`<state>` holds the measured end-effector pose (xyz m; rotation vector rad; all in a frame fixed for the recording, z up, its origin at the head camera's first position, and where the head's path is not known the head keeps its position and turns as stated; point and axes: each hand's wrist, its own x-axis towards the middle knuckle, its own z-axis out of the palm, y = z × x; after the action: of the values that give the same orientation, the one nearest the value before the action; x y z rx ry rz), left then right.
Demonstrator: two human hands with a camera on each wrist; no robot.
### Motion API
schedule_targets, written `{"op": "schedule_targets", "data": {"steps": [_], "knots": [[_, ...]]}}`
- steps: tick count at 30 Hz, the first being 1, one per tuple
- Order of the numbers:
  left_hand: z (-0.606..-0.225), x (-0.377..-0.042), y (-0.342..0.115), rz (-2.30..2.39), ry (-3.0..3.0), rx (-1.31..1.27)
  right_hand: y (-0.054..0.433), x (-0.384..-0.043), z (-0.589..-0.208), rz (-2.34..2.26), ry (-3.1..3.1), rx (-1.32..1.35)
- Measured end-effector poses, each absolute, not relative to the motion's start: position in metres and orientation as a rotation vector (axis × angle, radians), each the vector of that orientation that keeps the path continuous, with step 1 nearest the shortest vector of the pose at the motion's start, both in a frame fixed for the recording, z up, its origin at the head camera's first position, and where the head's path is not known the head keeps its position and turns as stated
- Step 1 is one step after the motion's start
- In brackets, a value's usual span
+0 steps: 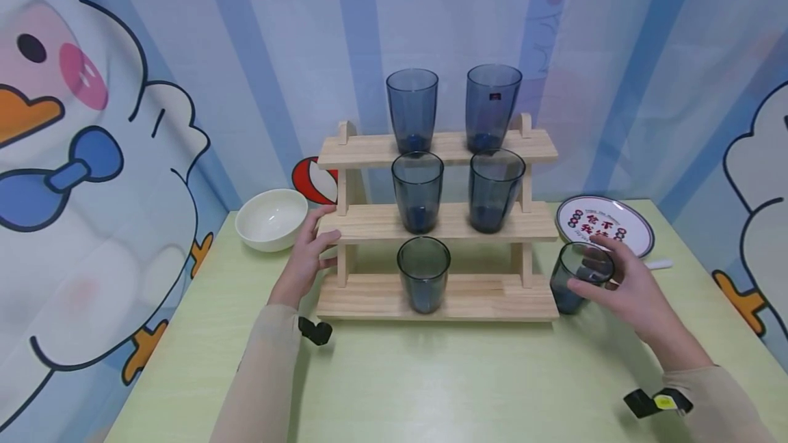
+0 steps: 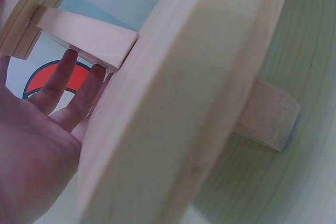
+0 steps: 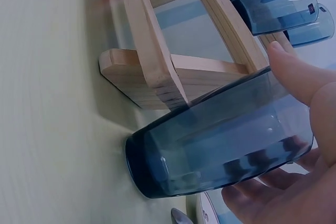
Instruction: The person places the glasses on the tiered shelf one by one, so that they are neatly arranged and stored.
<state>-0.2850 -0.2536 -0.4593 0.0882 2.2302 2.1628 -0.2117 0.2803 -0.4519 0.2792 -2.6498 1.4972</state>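
Observation:
My right hand (image 1: 628, 289) grips a blue-tinted drinking glass (image 3: 215, 140) near its rim, thumb on one side and fingers on the other. The glass is just off the right end of the lowest shelf, its base close to the table. A three-tier wooden display rack (image 1: 363, 299) stands in the middle. My left hand (image 1: 306, 255) holds the rack's left side at the middle shelf; two fingertips (image 2: 97, 72) reach its post in the left wrist view. Two glasses (image 1: 412, 111) are on the top shelf, two glasses (image 1: 417, 193) on the middle, one glass (image 1: 425, 275) on the lowest.
A white bowl (image 1: 271, 219) sits on the table left of the rack. To the right, behind the held glass, lies an oval plate (image 1: 606, 224) with red lettering, and a white handle (image 1: 659, 264) shows beside it. A printed duck curtain (image 1: 295, 74) hangs behind the table.

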Motion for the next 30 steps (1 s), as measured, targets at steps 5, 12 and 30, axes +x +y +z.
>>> {"op": "schedule_targets", "data": {"steps": [5,12,30], "knots": [[-0.4595,-0.285,-0.2535,2.155,2.238,0.083,0.2791,-0.2115,-0.4535,1.562,-2.614,0.289],[-0.4586,-0.2852,-0.2528,2.156,2.244,0.075,0.2796,-0.211,-0.4563,1.594,-2.597,0.259],[-0.4596,-0.2865,-0.2534,2.158,2.236,0.067,0.285,-0.205,-0.46,1.571,-2.572,0.155]]}}
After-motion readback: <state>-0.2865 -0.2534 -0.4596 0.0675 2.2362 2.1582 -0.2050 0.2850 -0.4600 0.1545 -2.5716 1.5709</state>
